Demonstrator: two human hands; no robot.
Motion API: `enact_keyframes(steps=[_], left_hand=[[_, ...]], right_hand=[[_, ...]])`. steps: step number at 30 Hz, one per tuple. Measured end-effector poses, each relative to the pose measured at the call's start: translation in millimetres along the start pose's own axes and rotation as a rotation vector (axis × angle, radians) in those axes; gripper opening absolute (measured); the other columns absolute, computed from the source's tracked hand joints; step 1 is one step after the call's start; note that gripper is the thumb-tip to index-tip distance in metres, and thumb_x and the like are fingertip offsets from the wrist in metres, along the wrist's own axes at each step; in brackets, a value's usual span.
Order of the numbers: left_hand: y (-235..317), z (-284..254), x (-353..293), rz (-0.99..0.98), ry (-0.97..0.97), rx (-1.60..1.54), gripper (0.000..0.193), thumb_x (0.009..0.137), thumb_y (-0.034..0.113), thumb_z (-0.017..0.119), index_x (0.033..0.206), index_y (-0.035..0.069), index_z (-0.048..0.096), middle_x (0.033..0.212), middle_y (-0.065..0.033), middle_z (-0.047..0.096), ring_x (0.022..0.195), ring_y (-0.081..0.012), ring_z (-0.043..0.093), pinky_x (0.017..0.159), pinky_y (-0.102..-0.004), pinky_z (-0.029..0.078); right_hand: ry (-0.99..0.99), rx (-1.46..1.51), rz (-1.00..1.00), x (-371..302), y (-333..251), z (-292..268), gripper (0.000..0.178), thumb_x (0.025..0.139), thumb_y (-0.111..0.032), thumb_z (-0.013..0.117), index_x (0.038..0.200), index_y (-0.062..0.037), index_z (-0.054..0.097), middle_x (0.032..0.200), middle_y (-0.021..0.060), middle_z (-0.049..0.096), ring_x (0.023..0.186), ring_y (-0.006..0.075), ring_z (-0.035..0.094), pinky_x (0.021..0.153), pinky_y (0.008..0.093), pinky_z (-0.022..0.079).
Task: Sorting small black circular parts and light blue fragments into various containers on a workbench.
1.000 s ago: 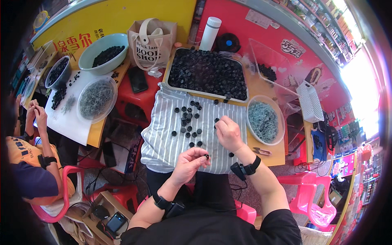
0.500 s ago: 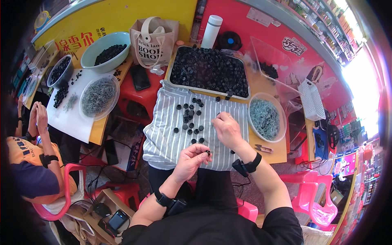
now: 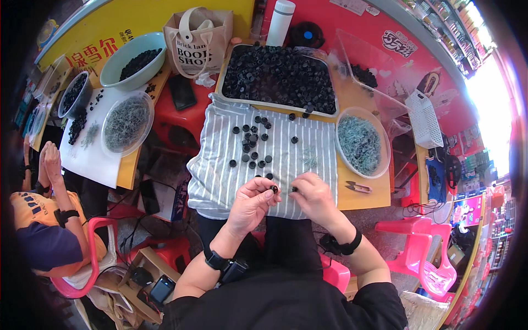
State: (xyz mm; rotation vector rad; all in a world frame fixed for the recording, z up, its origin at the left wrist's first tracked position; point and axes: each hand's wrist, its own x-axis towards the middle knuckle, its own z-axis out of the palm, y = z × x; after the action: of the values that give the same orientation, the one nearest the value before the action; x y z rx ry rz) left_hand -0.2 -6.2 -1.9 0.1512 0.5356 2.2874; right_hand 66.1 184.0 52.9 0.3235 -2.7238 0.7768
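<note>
While the left hand [image 3: 251, 206] pinches a small, glossy black, ring-like plastic piece [image 3: 274, 188] between thumb and forefinger, the right hand [image 3: 319, 201] faces it just apart, its fingertips drawn together on a small dark round piece [image 3: 295, 190]; how firmly it grips is hidden. Both pieces sit above the near part of a grey-and-white striped cloth [image 3: 214, 181]. With the hands as dial centre, loose black round caps [image 3: 253, 138] lie around eleven o'clock, and a faint tuft of thin greenish strands [image 3: 310, 159] between one and two. At three, metal-bladed snips [image 3: 358, 187] rest on the tabletop; at two stands an oval whitish plastic bowl [image 3: 339, 144] of bluish-green strands. Farther, at twelve, a pale-rimmed rectangular tray [image 3: 275, 105] is heaped with more black caps. With so little surface pinched, either piece could slip, drop onto the cloth and be lost among its lookalikes; a tug on the cloth could roll the loose caps, and stray strands could snag on fingers.
</note>
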Motion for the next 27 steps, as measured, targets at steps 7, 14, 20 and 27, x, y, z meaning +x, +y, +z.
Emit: enact_keyframes(steps=[7,14,20,27], left_hand=[[-0.1,-1.9,-2.0,-0.001,0.011,0.030,0.020,0.092,0.002,0.065,0.111,0.002,0.063,0.103,-0.0123,0.069,0.089,-0.0207,0.068,0.081,-0.0308,0.054],[-0.2,-1.5,-2.1,0.001,-0.034,0.029,0.020,0.091,0.002,0.065,0.111,0.001,0.063,0.106,-0.0140,0.068,0.088,-0.0209,0.067,0.081,-0.0309,0.054],[-0.9,-2.9,-4.6,0.008,-0.042,0.003,0.021,0.092,0.003,0.064,0.113,0.001,0.064,0.106,-0.0147,0.069,0.088,-0.0210,0.067,0.081,-0.0306,0.054],[-1.7,-1.2,-5.1,0.016,-0.027,-0.016,0.022,0.094,0.003,0.062,0.115,-0.001,0.064,0.107,-0.0140,0.069,0.090,-0.0201,0.067,0.083,-0.0318,0.054]], right_hand=[[0.225,0.071,0.204,-20.7,-4.0,5.7,0.024,0.068,0.002,0.074,0.091,-0.0011,0.066,0.092,0.0118,0.065,0.083,0.0306,0.063,0.073,0.0380,0.050],[0.211,-0.102,0.001,-17.9,1.0,12.8,0.022,0.070,0.004,0.072,0.090,-0.0013,0.066,0.093,0.0107,0.066,0.082,0.0299,0.062,0.072,0.0383,0.050],[0.464,0.476,0.292,-13.3,-25.0,11.0,0.018,0.078,0.011,0.068,0.093,0.0008,0.065,0.093,0.0128,0.064,0.080,0.0239,0.064,0.070,0.0307,0.052],[0.479,0.346,0.087,-0.7,-60.3,18.1,0.021,0.077,0.013,0.068,0.094,0.0019,0.065,0.096,0.0137,0.063,0.079,0.0223,0.066,0.068,0.0295,0.054]])
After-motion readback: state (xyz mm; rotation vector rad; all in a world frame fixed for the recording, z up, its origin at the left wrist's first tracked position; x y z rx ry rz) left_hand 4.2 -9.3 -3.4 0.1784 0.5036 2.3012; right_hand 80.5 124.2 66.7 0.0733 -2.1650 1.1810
